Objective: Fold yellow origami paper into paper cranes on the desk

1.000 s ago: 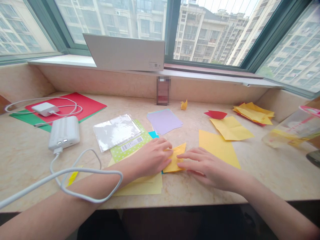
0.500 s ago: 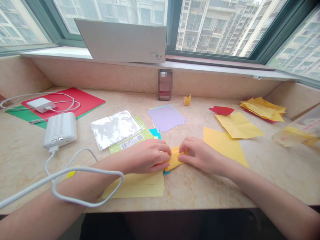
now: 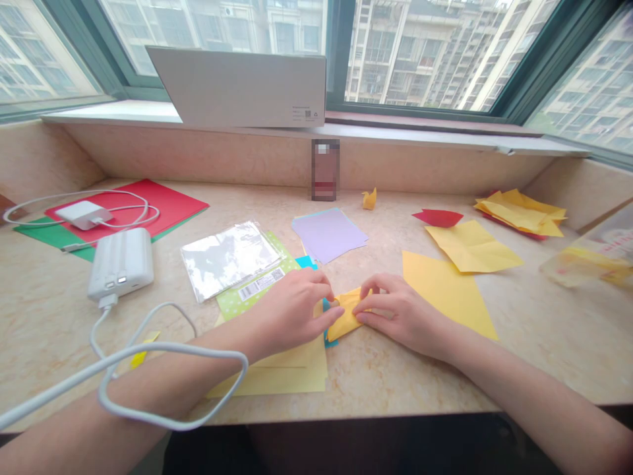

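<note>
A small folded yellow paper (image 3: 347, 322) lies on the tabletop between my hands. My left hand (image 3: 297, 310) is at its left end, with thumb and index finger close together on the paper's edge. From the other side, the bent fingers of my right hand (image 3: 395, 311) pinch its right end. Blue paper (image 3: 330, 341) peeks out beneath it, partly hidden by my left hand. Under my left wrist are pale yellow sheets (image 3: 291, 376) and a green dotted packet (image 3: 237, 303) with a barcode label.
Ahead lie lilac sheets (image 3: 329, 234) and a small folded yellow bird (image 3: 369, 199). Yellow sheets (image 3: 445, 290) and a red piece (image 3: 438, 218) are to the right. A white power bank (image 3: 121, 264) stands left, its cable (image 3: 173, 340) looping over my left forearm.
My left hand has shifted slightly left and loosened its fingers, uncovering more of the folded paper's left end. My right hand stays at the right end, its fingers slightly changed.
</note>
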{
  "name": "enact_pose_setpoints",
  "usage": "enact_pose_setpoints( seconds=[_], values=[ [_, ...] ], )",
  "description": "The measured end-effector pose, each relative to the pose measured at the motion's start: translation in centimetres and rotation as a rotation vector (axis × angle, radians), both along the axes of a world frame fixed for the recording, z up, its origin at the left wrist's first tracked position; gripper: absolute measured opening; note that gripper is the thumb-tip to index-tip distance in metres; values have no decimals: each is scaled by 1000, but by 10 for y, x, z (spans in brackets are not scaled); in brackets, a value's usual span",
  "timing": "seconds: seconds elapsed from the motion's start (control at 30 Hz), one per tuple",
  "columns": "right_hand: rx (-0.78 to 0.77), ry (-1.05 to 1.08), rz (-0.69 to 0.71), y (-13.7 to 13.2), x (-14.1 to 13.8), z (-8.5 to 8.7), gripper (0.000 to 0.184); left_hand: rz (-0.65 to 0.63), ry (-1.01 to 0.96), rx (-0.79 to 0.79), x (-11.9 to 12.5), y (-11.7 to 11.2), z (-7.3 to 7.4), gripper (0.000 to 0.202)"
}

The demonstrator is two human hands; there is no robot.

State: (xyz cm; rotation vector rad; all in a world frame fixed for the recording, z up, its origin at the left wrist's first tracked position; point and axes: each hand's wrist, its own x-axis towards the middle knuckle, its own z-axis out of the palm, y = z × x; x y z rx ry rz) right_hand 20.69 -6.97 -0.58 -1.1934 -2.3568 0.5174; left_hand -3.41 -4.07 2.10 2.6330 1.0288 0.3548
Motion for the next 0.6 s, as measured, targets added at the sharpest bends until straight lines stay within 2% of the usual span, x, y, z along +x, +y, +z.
enact_pose_setpoints(
  seconds=[0.13,0.27,0.43,0.6],
  values=[
    [-29,22,-67,1,-2,-1,16,-57,-44,-21,5,-8,-4,27],
    [-44,30,-145,4,-2,-2,31,-157,-8,108,8,-14,-9,23],
    [-43,-9,-233,4,-6,-2,15,-239,5,240,9,-16,-10,23],
    [-77,41,-274,1,-12,1,17,-347,52,334,10,-18,-10,19]
  ],
)
